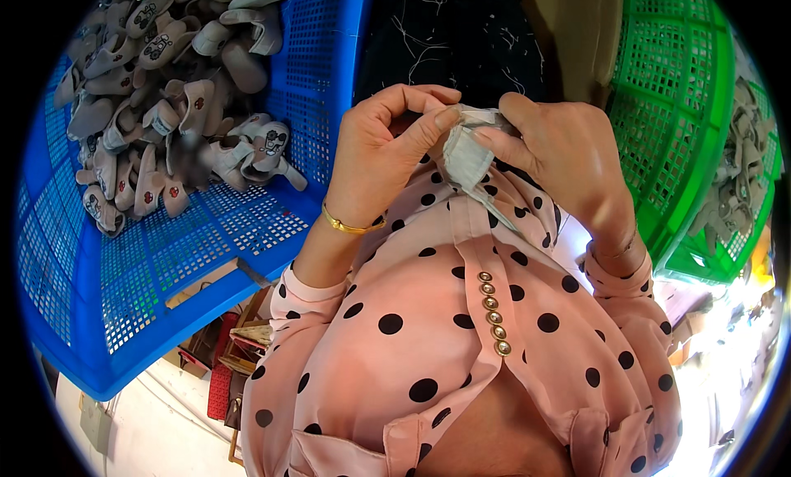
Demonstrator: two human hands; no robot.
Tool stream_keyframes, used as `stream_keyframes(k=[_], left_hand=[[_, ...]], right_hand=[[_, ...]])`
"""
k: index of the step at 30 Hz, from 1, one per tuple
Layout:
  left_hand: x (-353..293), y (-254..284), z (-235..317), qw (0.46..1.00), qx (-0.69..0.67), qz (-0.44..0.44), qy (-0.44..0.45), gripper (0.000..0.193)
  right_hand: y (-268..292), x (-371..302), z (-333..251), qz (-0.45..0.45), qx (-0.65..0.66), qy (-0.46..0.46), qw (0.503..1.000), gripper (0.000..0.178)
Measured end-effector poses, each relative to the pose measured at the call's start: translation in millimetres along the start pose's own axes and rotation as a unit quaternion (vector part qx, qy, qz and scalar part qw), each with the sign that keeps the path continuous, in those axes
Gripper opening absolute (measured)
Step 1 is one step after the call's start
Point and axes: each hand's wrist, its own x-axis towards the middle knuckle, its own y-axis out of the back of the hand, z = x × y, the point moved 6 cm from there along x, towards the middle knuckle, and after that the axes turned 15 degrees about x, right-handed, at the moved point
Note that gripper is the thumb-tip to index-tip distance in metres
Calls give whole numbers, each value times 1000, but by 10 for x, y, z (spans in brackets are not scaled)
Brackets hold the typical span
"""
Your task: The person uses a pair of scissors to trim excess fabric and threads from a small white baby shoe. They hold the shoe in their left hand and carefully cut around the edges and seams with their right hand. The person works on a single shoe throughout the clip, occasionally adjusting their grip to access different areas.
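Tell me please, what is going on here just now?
A person in a pink dotted shirt holds a small whitish piece in front of the body, the left hand and the right hand both pinching it near its upper end. At the left, a blue basket holds many greyish shoes; at the right is a green basket with more greyish pieces.
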Motion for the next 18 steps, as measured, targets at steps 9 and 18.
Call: stream_keyframes(k=[9,18], left_hand=[[-14,-44,-6,1000,-11,-3,-4,12],[-27,-76,-46,995,-98,8,2,11]], right_hand=[[5,24,-66,-7,-12,29,999,39],[-2,-38,22,-8,17,37,999,40]])
